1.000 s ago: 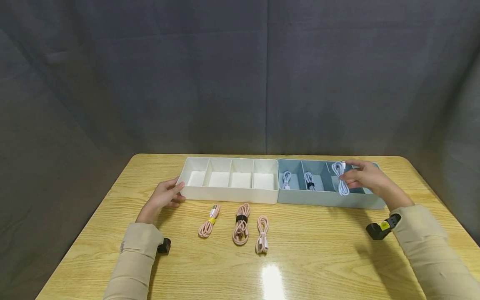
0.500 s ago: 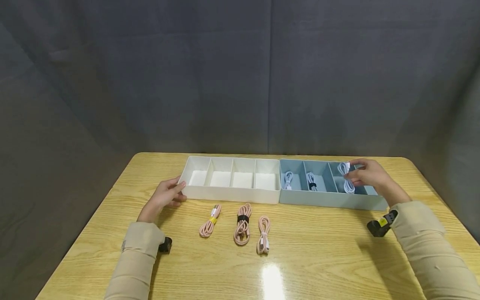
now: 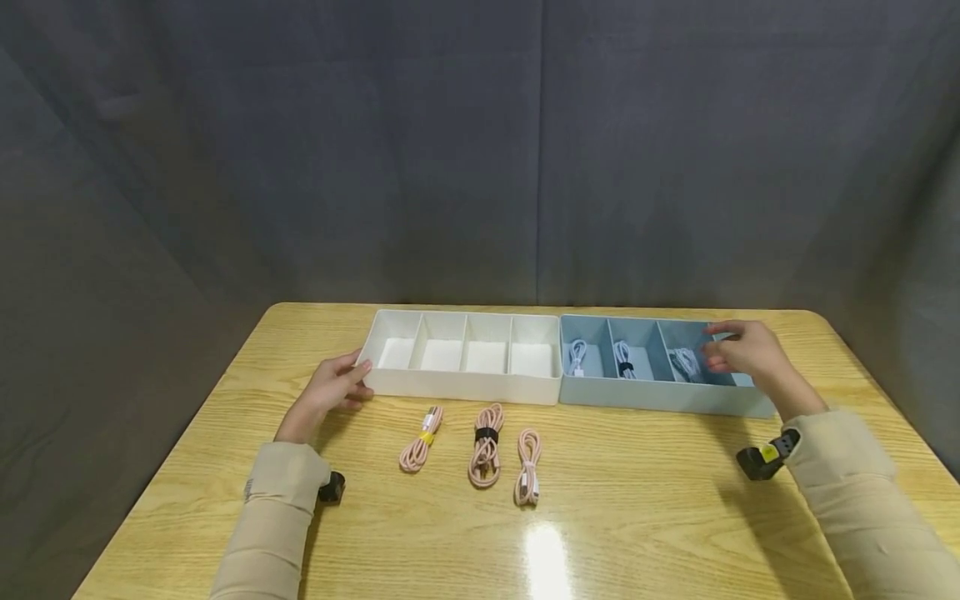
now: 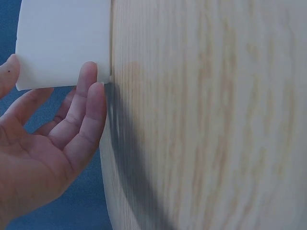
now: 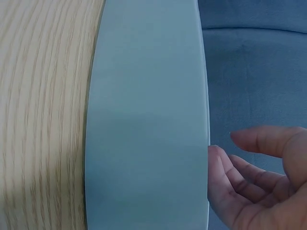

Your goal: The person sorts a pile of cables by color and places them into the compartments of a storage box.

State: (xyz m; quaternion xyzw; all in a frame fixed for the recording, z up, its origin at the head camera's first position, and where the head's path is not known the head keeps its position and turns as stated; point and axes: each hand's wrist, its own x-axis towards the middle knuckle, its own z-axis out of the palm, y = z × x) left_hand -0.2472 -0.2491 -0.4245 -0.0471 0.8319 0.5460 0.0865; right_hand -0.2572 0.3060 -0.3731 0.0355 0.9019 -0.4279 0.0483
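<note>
Three pale cables (image 3: 577, 357) sit singly in three compartments of one blue box (image 3: 667, 397); the empty right hand (image 3: 750, 348), fingers parted, hovers above; the relaxed left hand (image 3: 330, 388) touches one white box (image 3: 461, 385); three pink cables (image 3: 483, 458) lie on the bench (image 3: 637, 500)

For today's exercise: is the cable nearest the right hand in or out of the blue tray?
In: the cable lies in the blue tray, third compartment from the left.

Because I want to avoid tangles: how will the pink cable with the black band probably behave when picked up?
The pink cable will probably feel flexible, as it is coiled in thin, curved loops. Its black band wraps around the bundle, so the coil should likely hold together, though the loops at both ends may sag a little.
</note>
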